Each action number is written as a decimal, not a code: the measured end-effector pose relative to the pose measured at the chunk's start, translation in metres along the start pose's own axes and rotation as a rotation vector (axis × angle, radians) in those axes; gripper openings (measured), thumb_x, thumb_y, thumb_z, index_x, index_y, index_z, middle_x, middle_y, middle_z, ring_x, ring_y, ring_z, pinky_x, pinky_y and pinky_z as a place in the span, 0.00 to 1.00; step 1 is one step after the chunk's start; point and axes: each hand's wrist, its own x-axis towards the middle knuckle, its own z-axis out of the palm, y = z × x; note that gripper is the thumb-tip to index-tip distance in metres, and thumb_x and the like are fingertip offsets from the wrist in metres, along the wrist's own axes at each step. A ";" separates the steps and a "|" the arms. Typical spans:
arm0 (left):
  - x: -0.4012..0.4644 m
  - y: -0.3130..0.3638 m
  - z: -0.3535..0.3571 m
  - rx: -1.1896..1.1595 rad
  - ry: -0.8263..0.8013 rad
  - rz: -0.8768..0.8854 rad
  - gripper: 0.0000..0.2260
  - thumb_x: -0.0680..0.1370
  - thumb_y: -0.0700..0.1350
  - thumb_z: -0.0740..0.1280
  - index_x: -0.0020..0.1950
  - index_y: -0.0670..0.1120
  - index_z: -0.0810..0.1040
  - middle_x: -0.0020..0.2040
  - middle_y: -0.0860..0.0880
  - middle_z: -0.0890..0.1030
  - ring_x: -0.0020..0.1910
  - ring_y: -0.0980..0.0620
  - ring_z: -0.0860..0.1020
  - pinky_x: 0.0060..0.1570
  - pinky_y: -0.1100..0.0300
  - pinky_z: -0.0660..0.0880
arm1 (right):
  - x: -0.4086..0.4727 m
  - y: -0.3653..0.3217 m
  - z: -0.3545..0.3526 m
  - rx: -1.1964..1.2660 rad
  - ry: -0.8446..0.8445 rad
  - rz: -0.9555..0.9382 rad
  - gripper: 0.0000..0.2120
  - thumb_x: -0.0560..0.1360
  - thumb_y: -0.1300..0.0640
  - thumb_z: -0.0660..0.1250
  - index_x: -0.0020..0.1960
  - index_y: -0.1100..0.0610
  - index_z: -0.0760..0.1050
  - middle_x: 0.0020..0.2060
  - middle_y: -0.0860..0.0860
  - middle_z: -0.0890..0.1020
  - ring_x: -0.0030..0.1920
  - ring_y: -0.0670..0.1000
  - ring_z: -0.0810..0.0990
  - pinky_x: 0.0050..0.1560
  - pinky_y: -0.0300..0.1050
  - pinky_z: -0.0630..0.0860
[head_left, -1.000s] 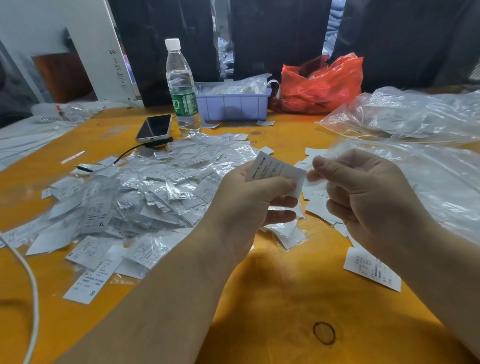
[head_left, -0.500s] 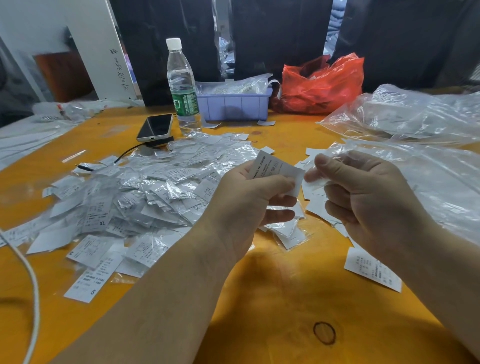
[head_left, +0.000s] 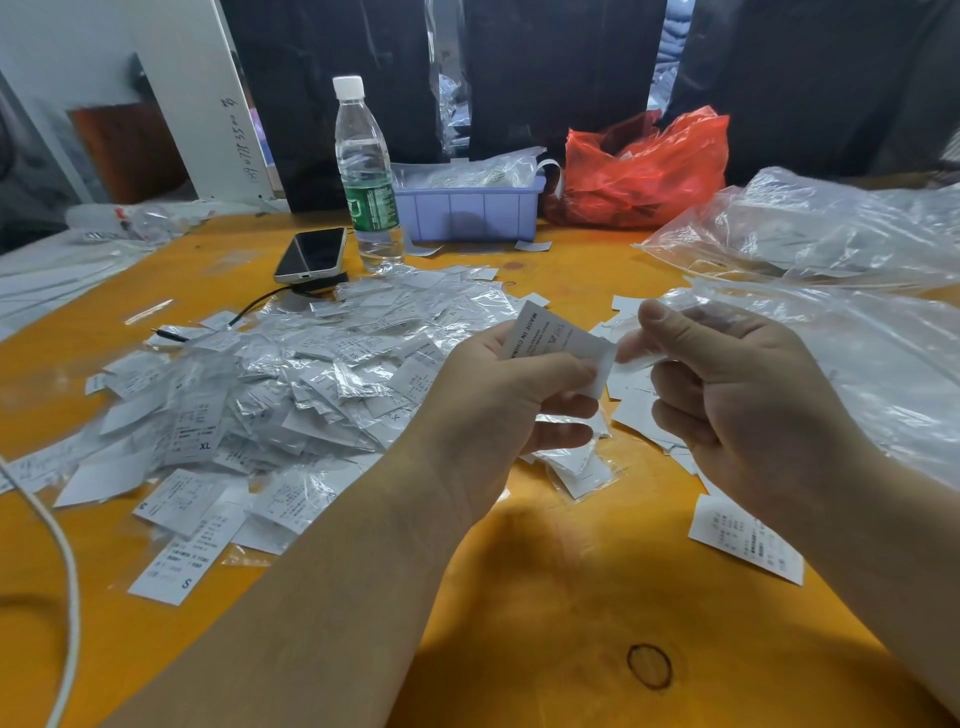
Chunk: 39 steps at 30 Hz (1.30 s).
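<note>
Over the orange wooden table (head_left: 545, 613), the person's left hand (head_left: 498, 400) is curled, thumb pressed across the top of the forefinger, pinching a small white printed paper label (head_left: 553, 338) that reads "MADE IN CHINA". The label is held up off the tabletop, tilted, between the two hands and just above the near edge of the litter of tags. The right hand (head_left: 737, 405) is curled as well, thumb and forefinger nipping a thin pale slip (head_left: 631, 358) that touches the label's right-hand edge; whether that slip is clear film or paper I cannot tell. To the left lies a broad heap of white labels in crinkled clear sleeves (head_left: 285, 395), some marked XL and S. Behind the heap stand a clear plastic water bottle with a green wrapper (head_left: 366, 176) and a dark smartphone (head_left: 311, 254) lying on its back, with a lilac plastic bin (head_left: 467, 210) and a crumpled red plastic bag (head_left: 644, 166) further back. Large clear plastic bags (head_left: 831, 234) sprawl on the right, and a white cable (head_left: 67, 571) curves along the left edge.
</note>
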 end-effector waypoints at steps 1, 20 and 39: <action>0.000 0.000 0.000 0.000 0.002 0.000 0.05 0.74 0.33 0.70 0.46 0.43 0.79 0.31 0.51 0.80 0.31 0.53 0.80 0.28 0.61 0.76 | 0.000 0.000 0.000 -0.001 0.003 0.002 0.15 0.71 0.51 0.69 0.39 0.64 0.80 0.21 0.50 0.57 0.23 0.48 0.52 0.20 0.36 0.58; 0.000 0.002 -0.002 0.019 0.028 0.017 0.06 0.74 0.35 0.70 0.48 0.43 0.78 0.36 0.48 0.80 0.31 0.55 0.80 0.29 0.61 0.77 | 0.000 0.002 -0.001 -0.042 -0.125 0.036 0.10 0.64 0.55 0.73 0.43 0.57 0.79 0.27 0.55 0.67 0.22 0.46 0.56 0.20 0.37 0.58; 0.000 0.000 -0.003 0.066 0.041 0.029 0.05 0.74 0.37 0.72 0.46 0.46 0.80 0.36 0.49 0.81 0.33 0.55 0.80 0.32 0.62 0.77 | 0.000 0.001 -0.002 -0.163 0.026 -0.054 0.16 0.70 0.49 0.69 0.40 0.63 0.77 0.19 0.49 0.64 0.21 0.48 0.55 0.20 0.39 0.58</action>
